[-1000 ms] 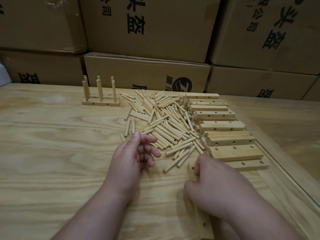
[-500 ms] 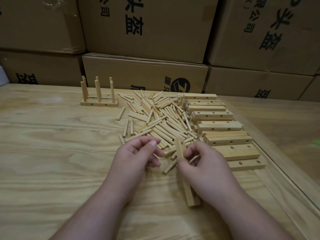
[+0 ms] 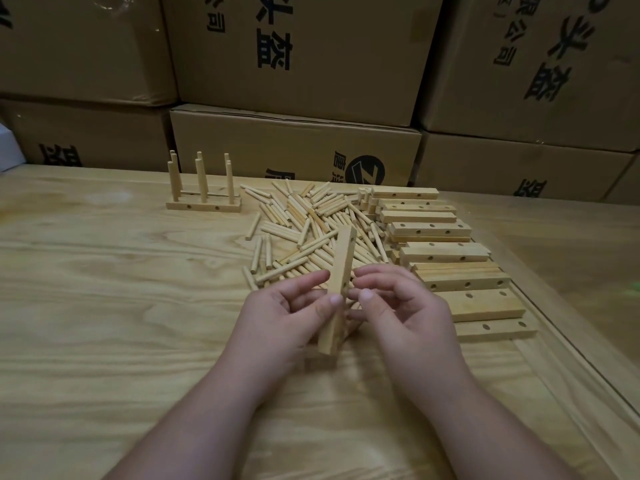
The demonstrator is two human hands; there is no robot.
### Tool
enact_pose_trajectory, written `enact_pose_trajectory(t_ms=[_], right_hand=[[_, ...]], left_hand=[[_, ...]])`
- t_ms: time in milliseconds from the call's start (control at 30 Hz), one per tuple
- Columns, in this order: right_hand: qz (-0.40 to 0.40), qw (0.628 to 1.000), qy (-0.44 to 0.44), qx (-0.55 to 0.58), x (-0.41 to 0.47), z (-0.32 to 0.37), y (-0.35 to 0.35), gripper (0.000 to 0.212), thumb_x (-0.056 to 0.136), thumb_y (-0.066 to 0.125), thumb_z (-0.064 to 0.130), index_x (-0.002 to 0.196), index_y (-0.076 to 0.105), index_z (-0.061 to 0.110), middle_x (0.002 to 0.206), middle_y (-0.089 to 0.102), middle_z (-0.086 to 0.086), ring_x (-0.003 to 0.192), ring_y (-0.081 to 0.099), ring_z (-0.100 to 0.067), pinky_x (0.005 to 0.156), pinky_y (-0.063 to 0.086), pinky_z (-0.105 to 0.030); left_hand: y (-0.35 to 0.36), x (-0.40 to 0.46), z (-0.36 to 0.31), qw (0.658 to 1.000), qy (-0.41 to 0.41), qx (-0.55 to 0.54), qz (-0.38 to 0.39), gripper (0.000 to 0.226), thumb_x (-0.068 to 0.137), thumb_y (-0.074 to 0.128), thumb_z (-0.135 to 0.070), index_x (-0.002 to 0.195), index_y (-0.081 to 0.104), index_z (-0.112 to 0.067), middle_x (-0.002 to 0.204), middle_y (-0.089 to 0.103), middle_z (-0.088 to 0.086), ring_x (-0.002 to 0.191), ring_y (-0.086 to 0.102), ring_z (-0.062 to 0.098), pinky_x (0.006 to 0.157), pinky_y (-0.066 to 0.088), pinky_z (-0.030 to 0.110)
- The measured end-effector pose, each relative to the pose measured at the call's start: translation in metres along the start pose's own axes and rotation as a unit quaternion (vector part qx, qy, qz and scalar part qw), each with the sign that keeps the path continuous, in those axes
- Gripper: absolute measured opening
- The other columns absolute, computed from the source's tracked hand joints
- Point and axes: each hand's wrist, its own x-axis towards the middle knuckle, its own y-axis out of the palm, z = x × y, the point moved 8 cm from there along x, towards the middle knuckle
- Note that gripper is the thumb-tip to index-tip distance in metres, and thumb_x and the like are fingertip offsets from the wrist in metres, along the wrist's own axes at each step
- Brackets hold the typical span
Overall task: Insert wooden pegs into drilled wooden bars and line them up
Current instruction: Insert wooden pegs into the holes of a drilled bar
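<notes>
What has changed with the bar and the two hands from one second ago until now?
The bar has come up off the table: the right hand, which covered it near the table edge, lifted it towards the middle, and now the left hand pinches it. It stands nearly upright. The right-hand fingers curl beside it; whether they touch is unclear. The pegs, the stacked bars and the finished pieces stayed.

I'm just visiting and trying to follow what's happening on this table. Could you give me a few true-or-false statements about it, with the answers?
1. The left hand holds a drilled wooden bar. True.
2. That bar lies flat on the table. False: it is lifted and tilted.
3. Finished bars with upright pegs stand far left of the loose peg pile. True.
4. The empty bars are stacked left of the hands. False: they lie to the right.
5. The right hand holds a peg. False: no peg shows in it.
</notes>
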Motion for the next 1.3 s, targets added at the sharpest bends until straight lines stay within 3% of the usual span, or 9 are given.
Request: enact_pose_trajectory(t_ms=[67, 133, 300, 433, 633, 867, 1133, 1233, 1300], right_hand=[[-0.009, 0.993, -0.03, -0.114, 0.002, 0.002, -0.005, 0.015, 0.089, 0.067, 0.009, 0.087, 0.073, 0.023, 0.099, 0.064, 0.014, 0.092, 0.065, -0.01, 0.07, 0.053, -0.016], [0.008, 0.976, -0.029, -0.216, 0.004, -0.001, -0.006, 0.019, 0.09, 0.068, 0.01, 0.089, 0.072, 0.029, 0.098, 0.058, 0.018, 0.084, 0.06, -0.006, 0.065, 0.046, -0.01], [0.108, 0.927, -0.013, -0.36, 0.006, -0.014, -0.001, 0.025, 0.09, 0.062, 0.018, 0.1, 0.071, 0.039, 0.101, 0.045, 0.025, 0.106, 0.044, -0.001, 0.094, 0.042, -0.027], [0.173, 0.889, -0.031, -0.423, 0.001, -0.014, 0.011, 0.031, 0.086, 0.062, 0.029, 0.112, 0.069, 0.045, 0.101, 0.038, 0.026, 0.106, 0.033, -0.002, 0.093, 0.027, -0.024], [0.201, 0.866, -0.026, -0.458, -0.002, -0.019, 0.019, 0.023, 0.086, 0.061, 0.041, 0.108, 0.065, 0.047, 0.101, 0.035, 0.026, 0.106, 0.029, -0.004, 0.091, 0.016, -0.026], [0.18, 0.871, -0.029, -0.456, -0.002, -0.024, 0.019, 0.01, 0.093, 0.06, 0.037, 0.102, 0.062, 0.042, 0.108, 0.039, 0.024, 0.113, 0.031, -0.005, 0.1, 0.02, -0.033], [0.02, 0.94, -0.08, -0.331, 0.008, -0.002, 0.008, 0.016, 0.098, 0.048, 0.032, 0.108, 0.056, 0.042, 0.103, 0.055, 0.028, 0.104, 0.045, 0.006, 0.099, 0.027, -0.032], [0.001, 0.952, -0.093, -0.293, 0.007, 0.002, 0.008, 0.02, 0.097, 0.051, 0.035, 0.115, 0.06, 0.039, 0.096, 0.06, 0.033, 0.098, 0.052, 0.013, 0.098, 0.035, -0.034], [0.002, 0.962, -0.091, -0.256, 0.006, 0.003, 0.008, 0.023, 0.097, 0.054, 0.036, 0.117, 0.064, 0.037, 0.097, 0.066, 0.028, 0.095, 0.061, 0.004, 0.091, 0.048, -0.037]], left_hand=[[-0.004, 0.001, 0.001, 0.999, -0.012, -0.04, -0.024, 0.046, 0.072, 0.078, -0.019, 0.117, 0.071, -0.013, 0.094, 0.079, 0.014, 0.08, 0.078, 0.023, 0.062, 0.06, 0.027], [-0.007, 0.002, 0.001, 0.997, -0.015, -0.067, -0.045, 0.041, 0.076, 0.076, -0.018, 0.116, 0.07, -0.012, 0.094, 0.079, 0.015, 0.077, 0.078, 0.025, 0.058, 0.06, 0.029], [-0.012, 0.003, 0.001, 0.996, -0.01, -0.066, -0.059, 0.026, 0.092, 0.068, -0.011, 0.118, 0.065, -0.012, 0.097, 0.079, 0.014, 0.079, 0.078, 0.027, 0.059, 0.061, 0.031], [-0.015, 0.006, 0.004, 0.996, -0.01, -0.064, -0.058, 0.025, 0.095, 0.066, -0.014, 0.12, 0.066, -0.014, 0.099, 0.079, 0.012, 0.079, 0.077, 0.025, 0.067, 0.059, 0.035], [-0.018, 0.008, 0.007, 0.995, -0.007, -0.082, -0.051, 0.033, 0.091, 0.069, -0.019, 0.123, 0.064, -0.013, 0.104, 0.078, 0.012, 0.08, 0.077, 0.028, 0.061, 0.059, 0.03], [-0.019, 0.009, 0.005, 0.993, 0.017, -0.096, -0.062, 0.054, 0.07, 0.08, -0.027, 0.12, 0.061, -0.024, 0.1, 0.078, 0.011, 0.08, 0.077, 0.031, 0.062, 0.061, 0.035], [-0.017, 0.005, -0.001, 0.995, 0.025, -0.086, -0.044, 0.092, 0.072, 0.085, -0.021, 0.143, 0.038, -0.054, 0.105, 0.076, 0.013, 0.097, 0.075, 0.036, 0.063, 0.06, 0.038], [-0.015, 0.003, -0.006, 0.995, 0.034, -0.078, -0.046, 0.097, 0.074, 0.087, -0.014, 0.127, 0.035, -0.077, 0.105, 0.075, 0.012, 0.098, 0.075, 0.037, 0.063, 0.06, 0.041], [-0.015, 0.003, -0.007, 0.996, 0.039, -0.071, -0.042, 0.094, 0.073, 0.084, -0.015, 0.123, 0.037, -0.079, 0.104, 0.075, 0.012, 0.096, 0.075, 0.037, 0.062, 0.06, 0.042]])
